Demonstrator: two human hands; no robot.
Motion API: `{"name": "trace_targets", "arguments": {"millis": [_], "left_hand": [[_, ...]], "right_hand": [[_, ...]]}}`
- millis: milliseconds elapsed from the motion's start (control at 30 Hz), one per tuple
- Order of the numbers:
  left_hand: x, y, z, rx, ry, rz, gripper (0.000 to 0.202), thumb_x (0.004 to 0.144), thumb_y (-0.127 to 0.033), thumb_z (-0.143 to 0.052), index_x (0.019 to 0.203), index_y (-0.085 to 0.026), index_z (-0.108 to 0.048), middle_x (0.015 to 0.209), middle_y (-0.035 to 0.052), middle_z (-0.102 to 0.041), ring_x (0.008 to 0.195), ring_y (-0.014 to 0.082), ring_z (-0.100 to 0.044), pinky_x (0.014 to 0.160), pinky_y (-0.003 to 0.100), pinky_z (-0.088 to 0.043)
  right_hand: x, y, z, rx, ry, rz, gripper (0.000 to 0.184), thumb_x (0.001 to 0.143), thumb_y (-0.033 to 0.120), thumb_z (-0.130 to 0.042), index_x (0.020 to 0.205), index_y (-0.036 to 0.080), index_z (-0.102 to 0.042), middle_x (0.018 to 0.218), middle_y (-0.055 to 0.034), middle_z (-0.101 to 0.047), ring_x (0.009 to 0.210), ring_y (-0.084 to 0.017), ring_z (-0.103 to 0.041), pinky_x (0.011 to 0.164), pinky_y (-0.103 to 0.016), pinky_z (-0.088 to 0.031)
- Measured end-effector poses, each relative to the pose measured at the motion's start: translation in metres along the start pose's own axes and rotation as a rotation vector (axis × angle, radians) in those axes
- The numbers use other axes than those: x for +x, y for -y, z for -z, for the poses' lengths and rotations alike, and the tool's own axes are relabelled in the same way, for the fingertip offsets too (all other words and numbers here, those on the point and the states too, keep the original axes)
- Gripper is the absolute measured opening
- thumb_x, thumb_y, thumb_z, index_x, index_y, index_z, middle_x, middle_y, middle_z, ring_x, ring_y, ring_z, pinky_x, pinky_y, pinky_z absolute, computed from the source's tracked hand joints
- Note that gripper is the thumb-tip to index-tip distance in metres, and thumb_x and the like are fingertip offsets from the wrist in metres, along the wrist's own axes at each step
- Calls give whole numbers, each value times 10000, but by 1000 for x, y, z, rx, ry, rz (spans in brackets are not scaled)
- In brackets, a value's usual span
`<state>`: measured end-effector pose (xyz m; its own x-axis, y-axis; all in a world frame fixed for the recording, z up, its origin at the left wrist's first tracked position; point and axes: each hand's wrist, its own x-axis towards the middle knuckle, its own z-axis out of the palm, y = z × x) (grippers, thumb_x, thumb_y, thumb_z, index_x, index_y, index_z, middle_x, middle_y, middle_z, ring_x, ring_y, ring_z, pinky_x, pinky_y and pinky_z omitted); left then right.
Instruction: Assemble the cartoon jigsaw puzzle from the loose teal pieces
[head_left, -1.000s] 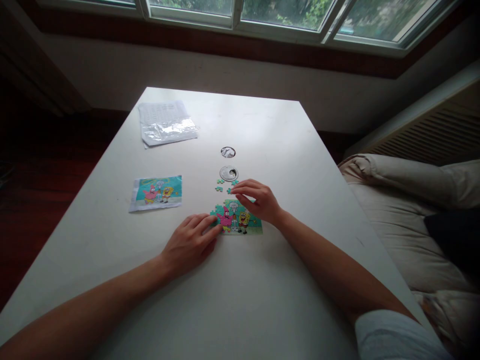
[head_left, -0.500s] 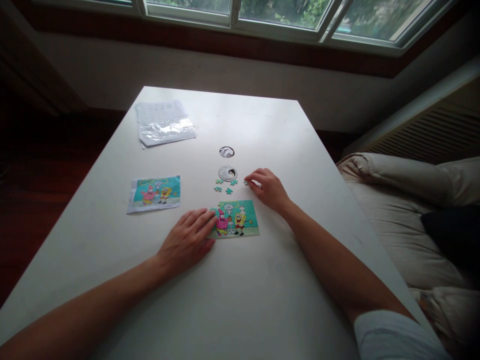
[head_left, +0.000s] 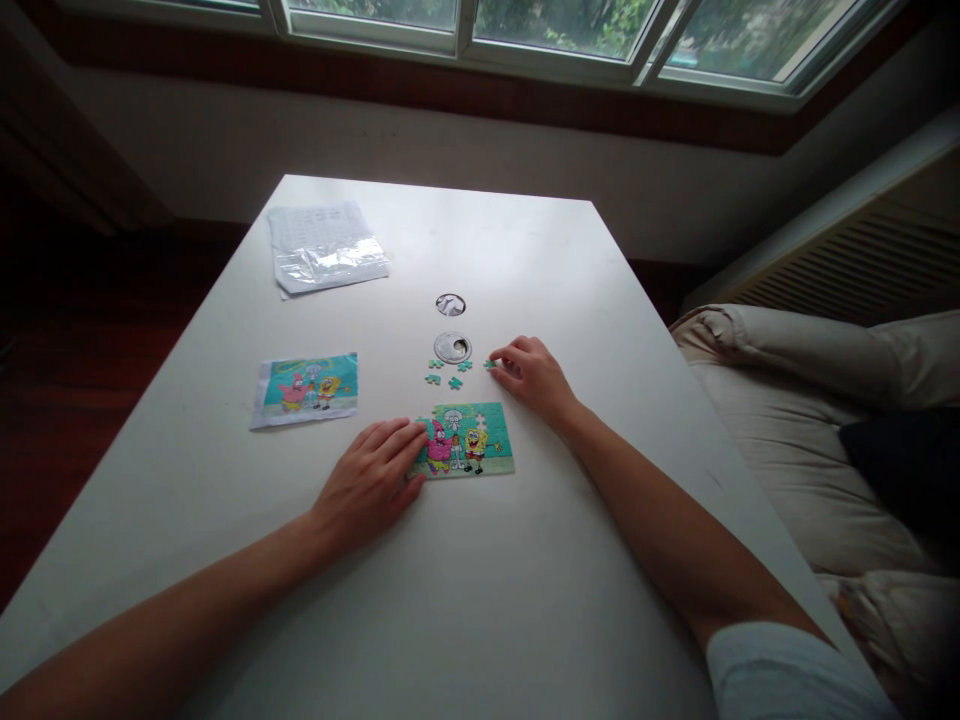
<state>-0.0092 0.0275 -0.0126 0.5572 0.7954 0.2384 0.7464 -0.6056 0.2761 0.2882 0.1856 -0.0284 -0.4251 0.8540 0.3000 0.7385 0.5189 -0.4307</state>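
Observation:
A small cartoon jigsaw puzzle (head_left: 469,440) lies nearly complete on the white table (head_left: 480,590). My left hand (head_left: 371,485) rests flat, fingers stretched out, with its fingertips on the puzzle's left edge. My right hand (head_left: 534,377) is past the puzzle's upper right corner, fingers curled and pinching a teal loose piece (head_left: 491,364) on the table. Three more loose teal pieces (head_left: 448,375) lie just beyond the puzzle.
A printed reference picture (head_left: 305,388) lies to the left. A clear plastic bag on paper (head_left: 324,248) sits at the far left. A round cable hole (head_left: 450,304) and its silver cap (head_left: 452,347) lie mid-table. A cushioned seat (head_left: 817,420) stands at the right.
My right hand left the puzzle's top edge and moved right and farther away to a loose piece. My left hand stays on the puzzle's left edge.

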Motion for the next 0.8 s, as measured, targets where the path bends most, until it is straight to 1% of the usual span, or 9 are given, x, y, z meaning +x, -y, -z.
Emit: {"name": "trace_targets", "arguments": {"millis": [100, 267, 333, 500, 633, 800], "left_hand": [[0, 1, -2, -1, -31, 12, 489, 966, -279, -549, 1445, -186, -519, 1436, 114, -583, 1329, 300, -515, 1127, 508, -438], [-1, 1, -4, 28, -45, 45, 472, 967, -288, -548, 1427, -184, -536, 1445, 109, -577, 1326, 296, -515, 1119, 503, -446], [0, 1, -4, 37, -47, 61, 466, 967, -284, -548, 1420, -179, -538, 1443, 114, -575, 1327, 296, -512, 1116, 505, -447], [1, -1, -1, 75, -59, 89, 436, 977, -294, -540, 1393, -163, -552, 1415, 111, -596, 1297, 293, -528, 1094, 488, -458], [2, -1, -1, 74, -54, 91, 428, 976, -296, -538, 1385, -170, -555, 1416, 112, -593, 1295, 293, -529, 1086, 491, -461], [1, -1, -1, 70, -38, 99, 447, 972, -307, -544, 1398, -170, -544, 1427, 114, -583, 1322, 302, -505, 1102, 505, -446]], "right_hand": [[0, 4, 0, -23, 18, 11, 144, 921, 317, -646, 1030, 249, -710, 972, -76, -610, 975, -249, -538, 874, -411, -470], [2, 10, 4, -38, 130, -1, 95, 905, 282, -655, 982, 228, -671, 970, -73, -600, 975, -249, -526, 882, -411, -461], [2, 11, 4, -41, 147, -5, 83, 897, 269, -658, 960, 216, -651, 989, -77, -596, 978, -247, -524, 891, -412, -458], [0, 11, 4, -65, 149, 9, 165, 897, 259, -654, 1055, 213, -636, 1072, -96, -589, 1006, -257, -526, 904, -422, -452], [1, 13, 9, -86, 186, 38, 115, 912, 244, -630, 1022, 231, -659, 1028, -87, -599, 980, -256, -530, 882, -416, -445], [2, 20, 15, -69, 249, 55, 111, 887, 196, -629, 994, 216, -650, 1021, -94, -604, 964, -256, -534, 857, -404, -449]]}}
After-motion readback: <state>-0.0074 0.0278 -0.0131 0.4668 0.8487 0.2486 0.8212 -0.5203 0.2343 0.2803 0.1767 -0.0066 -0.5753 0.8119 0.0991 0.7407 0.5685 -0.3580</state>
